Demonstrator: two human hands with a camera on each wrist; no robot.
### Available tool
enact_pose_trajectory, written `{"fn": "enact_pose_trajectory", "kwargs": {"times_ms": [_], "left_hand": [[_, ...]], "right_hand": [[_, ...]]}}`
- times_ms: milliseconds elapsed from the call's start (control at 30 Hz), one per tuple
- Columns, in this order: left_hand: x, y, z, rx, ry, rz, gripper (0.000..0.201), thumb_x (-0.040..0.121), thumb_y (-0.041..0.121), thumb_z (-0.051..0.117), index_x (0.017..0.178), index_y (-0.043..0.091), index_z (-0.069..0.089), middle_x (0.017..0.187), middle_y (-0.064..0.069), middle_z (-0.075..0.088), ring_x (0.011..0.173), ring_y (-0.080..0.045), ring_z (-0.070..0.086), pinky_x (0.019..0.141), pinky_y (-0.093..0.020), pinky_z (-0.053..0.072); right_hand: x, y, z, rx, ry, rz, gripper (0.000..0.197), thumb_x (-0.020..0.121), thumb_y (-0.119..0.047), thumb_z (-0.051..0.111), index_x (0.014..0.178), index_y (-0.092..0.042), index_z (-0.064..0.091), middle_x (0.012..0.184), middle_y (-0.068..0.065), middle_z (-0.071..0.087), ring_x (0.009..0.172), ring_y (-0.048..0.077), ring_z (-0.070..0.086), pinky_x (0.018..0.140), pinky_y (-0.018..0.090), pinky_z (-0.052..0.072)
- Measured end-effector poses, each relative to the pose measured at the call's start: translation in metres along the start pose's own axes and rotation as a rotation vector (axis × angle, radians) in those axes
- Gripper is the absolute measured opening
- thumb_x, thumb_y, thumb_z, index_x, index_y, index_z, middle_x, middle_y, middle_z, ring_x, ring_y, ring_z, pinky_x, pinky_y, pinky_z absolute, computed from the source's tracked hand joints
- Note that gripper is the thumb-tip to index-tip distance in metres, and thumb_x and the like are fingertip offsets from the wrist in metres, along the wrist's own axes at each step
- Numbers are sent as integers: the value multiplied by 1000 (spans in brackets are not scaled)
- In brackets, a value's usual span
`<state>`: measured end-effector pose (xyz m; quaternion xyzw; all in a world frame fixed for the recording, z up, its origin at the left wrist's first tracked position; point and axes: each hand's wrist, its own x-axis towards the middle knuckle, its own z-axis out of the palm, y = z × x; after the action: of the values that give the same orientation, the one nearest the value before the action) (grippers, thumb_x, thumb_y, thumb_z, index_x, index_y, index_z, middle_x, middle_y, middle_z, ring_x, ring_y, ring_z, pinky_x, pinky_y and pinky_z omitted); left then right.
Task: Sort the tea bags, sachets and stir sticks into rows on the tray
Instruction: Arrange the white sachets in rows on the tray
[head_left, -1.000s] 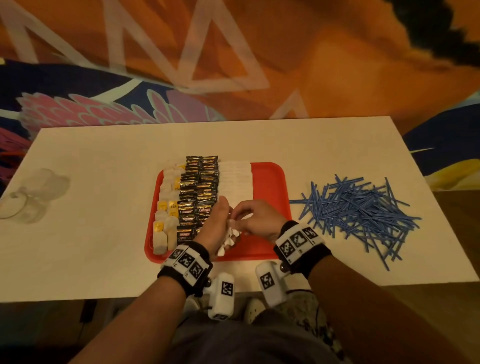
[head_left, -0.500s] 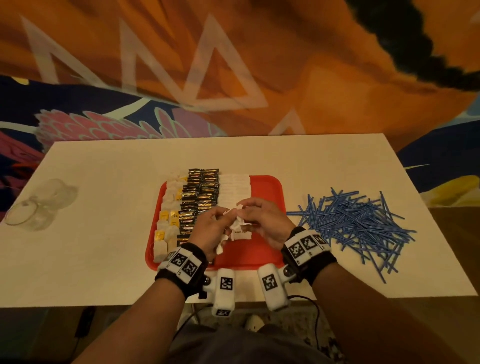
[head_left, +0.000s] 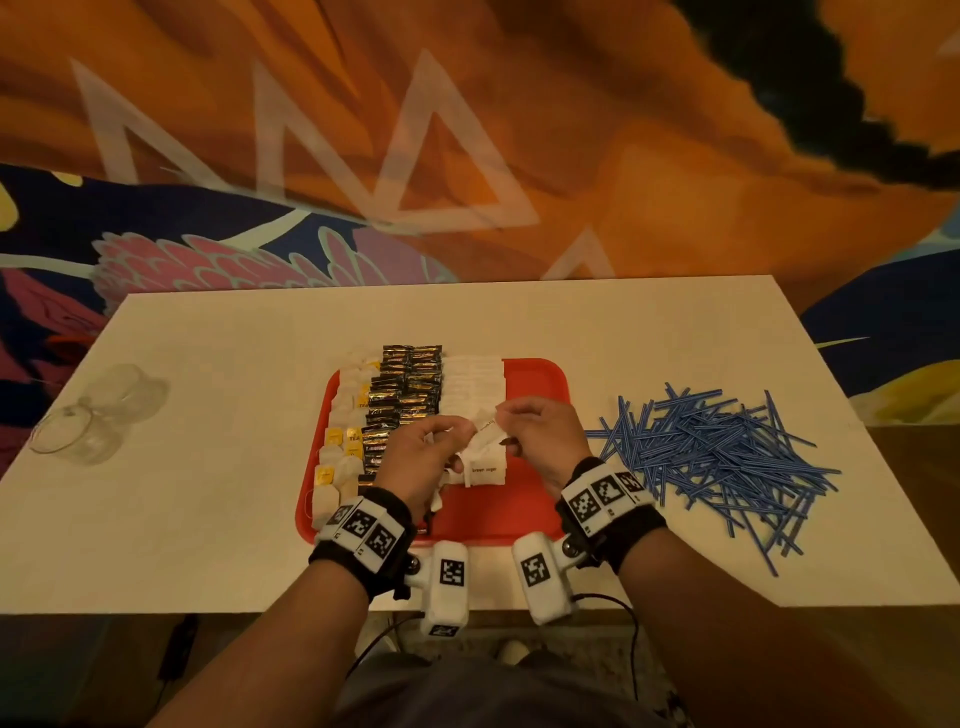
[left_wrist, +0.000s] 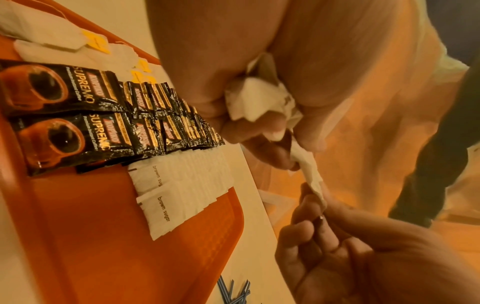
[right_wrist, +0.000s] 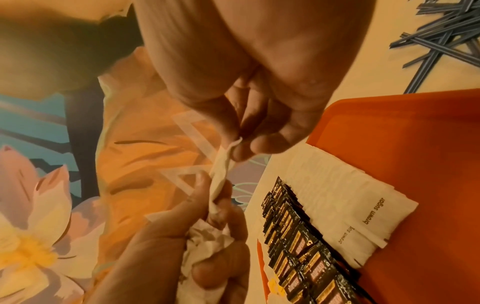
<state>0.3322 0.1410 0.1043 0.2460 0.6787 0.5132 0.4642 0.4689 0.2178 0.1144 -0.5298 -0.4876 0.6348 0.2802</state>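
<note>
White sugar sachets (head_left: 470, 452) bunched in left hand (head_left: 415, 462), above tray (head_left: 535, 384) centre; right hand (head_left: 540, 441) pinches one free. Step: sachet row (head_left: 475, 382). Next: lay it at row's 6 o'clock end. Sticks (head_left: 717, 452) wait at 3 o'clock.

Bare tray (head_left: 535, 384) right of sachet rows (head_left: 472, 384)

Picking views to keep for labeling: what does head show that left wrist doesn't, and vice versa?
Head only: the whole red tray, the full pile of blue stir sticks on the table, clear cups, wrist bands.

Left wrist only: readable print on the coffee sachets, "brown sugar" lettering close up, the white sachets bunched in the left hand.

Both: right hand pinching one white sachet from that bunch, tea bags.
</note>
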Motion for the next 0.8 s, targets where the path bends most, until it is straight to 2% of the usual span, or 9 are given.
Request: {"fn": "enact_pose_trajectory", "kwargs": {"times_ms": [100,167,233,367,500,600,700,767,800], "left_hand": [[-1,-1,1,-26,-20,-35,10,87,16,74,96,11,73,70,6,69,49,-10,51,45,-22,42],[0,-1,0,-47,-4,-30,7,88,16,73,95,13,72,69,6,68,48,-10,50,42,-23,40],[0,-2,-2,-65,6,-41,5,90,16,71,94,13,70,70,3,66,48,-10,49,39,-22,37],[-1,-4,-3,11,-45,-100,9,89,10,72,94,8,65,69,2,65,44,-9,46,36,-20,34],[-3,-4,-4,108,-135,-123,15,88,7,70,102,7,64,71,-2,61,44,-12,47,36,-21,35],[-1,-3,-4,142,-103,-39,10,91,13,70,101,13,70,69,2,64,45,-10,49,40,-21,38],[2,-4,-4,121,-18,14,5,91,14,70,90,10,72,63,6,63,44,-5,49,44,-19,41],[4,-5,-5,60,24,-22,5,92,16,69,90,11,71,60,9,61,44,-6,47,40,-21,39],[6,-6,-6,24,40,-54,5,93,16,69,93,11,70,62,8,60,44,-7,46,39,-21,37]], "right_hand": [[0,1,0,-4,28,-32,11,91,-11,65,83,-18,69,90,4,71,75,13,63,63,25,50],[-1,1,-2,-3,-51,11,5,86,-15,72,90,-15,69,86,3,70,74,14,63,64,28,50],[0,1,-4,-17,-116,48,15,83,-14,76,95,-12,66,83,4,70,74,15,65,64,29,51],[4,-4,-5,-32,-80,-13,8,86,-4,70,84,-11,68,76,5,68,67,14,63,62,27,50],[11,-5,-3,-322,-115,-136,22,87,-8,70,74,-26,69,73,0,68,64,12,62,69,31,54],[14,-5,-2,-439,-197,-180,23,88,-10,69,74,-28,68,66,-7,64,57,7,58,62,26,51],[15,-1,-1,-452,-194,-191,9,85,-25,74,82,-30,67,78,-11,65,73,5,62,70,26,50],[14,6,-1,-482,-222,-154,20,79,-36,79,92,-28,66,89,-10,65,87,7,63,77,26,51],[15,9,0,-470,-226,-125,23,78,-35,80,95,-26,66,90,-9,65,88,8,63,79,28,52]]}}
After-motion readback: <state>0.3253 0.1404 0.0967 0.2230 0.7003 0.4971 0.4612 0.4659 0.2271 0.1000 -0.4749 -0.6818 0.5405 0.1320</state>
